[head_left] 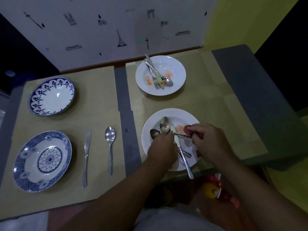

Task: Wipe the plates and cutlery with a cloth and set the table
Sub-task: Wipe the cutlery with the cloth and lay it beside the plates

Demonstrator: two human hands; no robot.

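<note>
Beige mats are covering a grey table in a dim room. On the right mat, the left hand is curling round the handles of two spoons over the near plate. The right hand is pinching a red cloth round a thin metal handle; whose handle is unclear. A knife and fork are lying in that plate. Behind it, a smeared far plate is holding more cutlery. On the left mat, two blue plates, a second knife and a lone spoon are lying
</note>
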